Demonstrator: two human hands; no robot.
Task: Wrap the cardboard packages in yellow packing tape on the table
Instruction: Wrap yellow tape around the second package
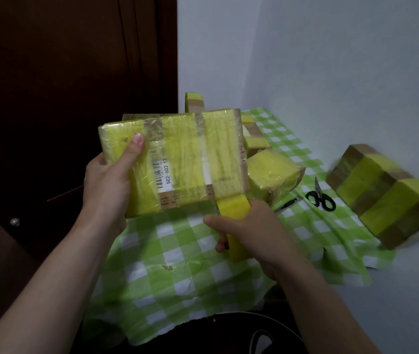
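We hold a flat cardboard package (pixel 183 162) up in the air over the near-left part of the table (pixel 177 264), which carries a green-and-white checked cloth. The package is almost all covered in glossy yellow tape, with some brown bands and a white barcode label. It is tilted, with its broad face toward us. Our left hand (pixel 109 180) has it by the left end: the thumb lies on the front face and the fingers go behind, so this grip is closed on the package. Our right hand (pixel 249 233) is just under the lower right corner, and its grip is curled round a roll of yellow packing tape (pixel 234 208). A short strip seems to run from the roll up to the lower edge of the package.

We judge the package to be stiff and rather light, because one hand carries it by one end. The taped surface looks smooth and is probably slippery, so it is better to take hold across an edge, thumb on one face and fingers on the other. The free tape is sticky and may fold on itself if it goes slack.

Behind lies a small cube-shaped package (pixel 272 177), also yellow. At the far right is a long cardboard box (pixel 387 198) with yellow and brown bands. Black-handled scissors (pixel 320 198) lie between them.
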